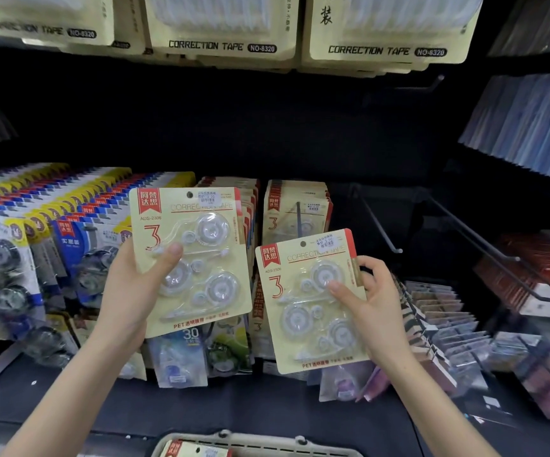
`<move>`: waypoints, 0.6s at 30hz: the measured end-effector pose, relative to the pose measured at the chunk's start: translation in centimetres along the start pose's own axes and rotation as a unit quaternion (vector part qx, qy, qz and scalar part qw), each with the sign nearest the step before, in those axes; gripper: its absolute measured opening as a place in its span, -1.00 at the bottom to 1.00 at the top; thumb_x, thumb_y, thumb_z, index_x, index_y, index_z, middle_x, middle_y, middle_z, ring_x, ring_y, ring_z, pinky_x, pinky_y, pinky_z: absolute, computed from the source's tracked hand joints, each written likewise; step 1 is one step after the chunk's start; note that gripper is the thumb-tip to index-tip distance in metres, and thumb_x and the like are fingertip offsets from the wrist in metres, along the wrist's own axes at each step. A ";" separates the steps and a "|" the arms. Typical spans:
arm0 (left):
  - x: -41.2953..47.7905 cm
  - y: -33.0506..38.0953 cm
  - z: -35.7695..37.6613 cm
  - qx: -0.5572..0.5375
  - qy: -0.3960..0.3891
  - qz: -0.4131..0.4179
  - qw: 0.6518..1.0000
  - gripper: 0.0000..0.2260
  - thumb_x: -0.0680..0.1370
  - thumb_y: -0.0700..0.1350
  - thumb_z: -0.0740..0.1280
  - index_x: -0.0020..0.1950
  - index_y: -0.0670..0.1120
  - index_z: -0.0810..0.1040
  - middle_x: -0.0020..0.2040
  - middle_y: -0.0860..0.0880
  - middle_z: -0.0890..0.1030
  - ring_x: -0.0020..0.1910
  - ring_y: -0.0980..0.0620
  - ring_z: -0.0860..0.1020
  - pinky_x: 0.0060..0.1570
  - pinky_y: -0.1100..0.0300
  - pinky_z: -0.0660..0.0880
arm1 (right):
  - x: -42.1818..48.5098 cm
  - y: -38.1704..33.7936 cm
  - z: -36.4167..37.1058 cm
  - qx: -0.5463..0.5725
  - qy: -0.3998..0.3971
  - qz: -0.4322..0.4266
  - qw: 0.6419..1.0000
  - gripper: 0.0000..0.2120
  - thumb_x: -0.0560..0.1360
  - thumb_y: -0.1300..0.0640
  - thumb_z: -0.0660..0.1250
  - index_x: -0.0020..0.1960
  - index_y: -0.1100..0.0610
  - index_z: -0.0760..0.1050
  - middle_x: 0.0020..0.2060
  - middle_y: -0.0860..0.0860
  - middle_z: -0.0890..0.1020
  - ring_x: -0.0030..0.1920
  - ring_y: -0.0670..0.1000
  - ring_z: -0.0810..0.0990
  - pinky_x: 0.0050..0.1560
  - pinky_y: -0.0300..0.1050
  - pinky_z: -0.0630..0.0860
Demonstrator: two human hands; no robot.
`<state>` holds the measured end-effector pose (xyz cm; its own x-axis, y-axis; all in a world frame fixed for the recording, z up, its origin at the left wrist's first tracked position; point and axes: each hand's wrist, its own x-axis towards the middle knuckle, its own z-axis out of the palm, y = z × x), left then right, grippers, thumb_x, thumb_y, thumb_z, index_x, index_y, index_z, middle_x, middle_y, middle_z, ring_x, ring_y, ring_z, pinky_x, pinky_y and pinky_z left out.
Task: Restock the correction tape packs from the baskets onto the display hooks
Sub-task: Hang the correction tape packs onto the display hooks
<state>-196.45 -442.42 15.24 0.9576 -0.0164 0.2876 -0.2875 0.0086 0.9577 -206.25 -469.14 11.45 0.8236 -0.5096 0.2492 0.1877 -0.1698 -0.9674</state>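
Hung packs (295,206) behind, basket (267,441) below

Fig. note, clearance as I read it.
- Dark band between upper hanging packs (224,44) and lower rows: wide, unblocked.
- Bare hook (380,225) right of centre and second bare hook (474,229) further right: prongs jut toward me, open gap between them.
- Loaded hook (299,219): partly screened by pack (309,301) in right hand (375,308).
- Pack (191,258) in left hand (131,291) masks row behind.
- Blue packs (19,245) crowd left side.
- Basket (257,443) rim at bottom edge.
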 end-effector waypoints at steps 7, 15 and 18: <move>0.1 -0.2 -0.1 0.011 -0.004 0.007 1.000 -0.63 0.42 0.09 0.39 0.21 0.13 0.50 0.13 0.15 0.64 0.11 0.23 0.59 0.03 0.27 0.44 | -0.4 -0.8 0.6 0.079 0.003 0.059 0.995 -0.70 0.46 0.28 0.46 0.12 0.11 0.45 -0.05 0.08 0.71 -0.06 0.12 0.72 0.01 0.26 0.62; 0.7 -0.3 -0.3 0.019 -0.003 0.011 1.000 -0.70 0.42 0.10 0.40 0.13 0.19 0.51 0.10 0.16 0.65 0.08 0.25 0.59 0.02 0.26 0.44 | 1.1 0.9 1.6 0.037 0.039 0.045 0.998 -0.67 0.45 0.23 0.49 0.09 -0.02 0.45 0.00 0.06 0.69 0.00 0.11 0.69 0.05 0.27 0.60; 0.9 -0.4 -0.3 0.015 0.002 0.011 1.000 -0.71 0.42 0.10 0.40 0.13 0.19 0.51 0.10 0.15 0.65 0.08 0.24 0.60 0.02 0.26 0.44 | 2.7 1.7 2.5 0.064 0.052 0.057 0.995 -0.71 0.50 0.23 0.44 0.14 0.03 0.43 0.00 0.03 0.69 0.01 0.06 0.70 0.07 0.19 0.62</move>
<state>-195.43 -442.17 15.13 0.9511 -0.0129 0.3085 -0.3087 -0.0205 0.9509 -202.34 -468.69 10.32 0.7845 -0.6053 0.1345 0.1684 -0.0007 -0.9857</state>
